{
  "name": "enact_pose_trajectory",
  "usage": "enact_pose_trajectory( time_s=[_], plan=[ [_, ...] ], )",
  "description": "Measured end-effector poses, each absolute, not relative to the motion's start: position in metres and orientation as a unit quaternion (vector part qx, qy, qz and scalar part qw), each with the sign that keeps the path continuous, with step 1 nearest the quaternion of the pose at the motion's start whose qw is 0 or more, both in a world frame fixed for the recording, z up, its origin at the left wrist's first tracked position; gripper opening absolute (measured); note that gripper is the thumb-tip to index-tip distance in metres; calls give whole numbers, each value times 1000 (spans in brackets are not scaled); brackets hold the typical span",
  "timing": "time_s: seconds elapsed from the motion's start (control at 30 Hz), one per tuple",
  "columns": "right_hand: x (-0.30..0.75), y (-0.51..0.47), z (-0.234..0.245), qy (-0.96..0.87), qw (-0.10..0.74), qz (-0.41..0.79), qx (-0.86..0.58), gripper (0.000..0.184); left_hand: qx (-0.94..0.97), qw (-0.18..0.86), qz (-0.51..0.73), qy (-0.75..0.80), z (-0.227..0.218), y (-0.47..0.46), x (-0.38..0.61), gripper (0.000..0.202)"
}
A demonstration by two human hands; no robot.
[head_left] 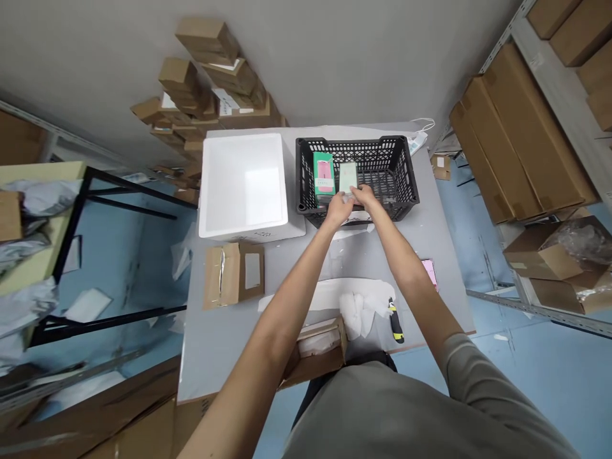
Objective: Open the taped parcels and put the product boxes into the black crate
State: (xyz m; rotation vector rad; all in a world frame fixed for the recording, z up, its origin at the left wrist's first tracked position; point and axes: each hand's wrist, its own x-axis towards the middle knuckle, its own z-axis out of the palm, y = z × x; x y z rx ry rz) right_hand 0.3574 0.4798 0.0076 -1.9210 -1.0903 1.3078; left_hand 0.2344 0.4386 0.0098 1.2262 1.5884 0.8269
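My left hand (339, 208) and my right hand (364, 196) reach over the near wall of a black plastic crate (406, 175). Between them they grip the near end of a pale green box (348, 175), which is inside the crate. Fingers of both hands are closed on it, though the fingertips are partly hidden. To its left in the crate stands a green box with a pink panel (324, 173) and a white label strip. The right part of the crate shows its bare mesh floor.
Left of the crate stands a white foam box (241, 185), with a taped carton (228, 275) in front. Nearer me are an opened carton (318, 347), white wrapping (356, 312), a yellow-black cutter (396, 322) and a phone (429, 273). Stacked cartons (239, 83) rise behind the table.
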Motion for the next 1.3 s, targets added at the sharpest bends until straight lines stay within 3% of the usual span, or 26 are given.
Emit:
enact_pose_trajectory(
  time_s=[0.2,0.4,0.5,0.6,0.73,0.87,1.1,1.2,1.3],
  plan=[
    [334,503,-12,-454,225,497,-704,51,535,435,386,613,-20,416,203,32],
    [330,503,-20,-521,107,475,-701,36,530,444,367,622,-13,399,193,37],
    [328,498,-12,-538,74,441,-715,46,525,449,378,616,-4,384,193,36],
    [327,482,0,-585,114,379,-708,51,501,469,407,602,3,357,184,34],
    [333,418,12,-632,266,289,-668,51,427,502,442,609,9,302,156,30],
    [345,304,5,-587,325,336,-661,45,370,522,458,617,12,232,118,29],
    [346,130,-28,-515,173,389,-744,40,400,485,444,639,17,110,56,44],
    [345,91,-35,-500,63,392,-769,57,459,442,411,652,19,70,33,45],
    [341,66,-42,-501,-32,405,-764,90,505,403,386,659,17,40,15,45]
  ],
)
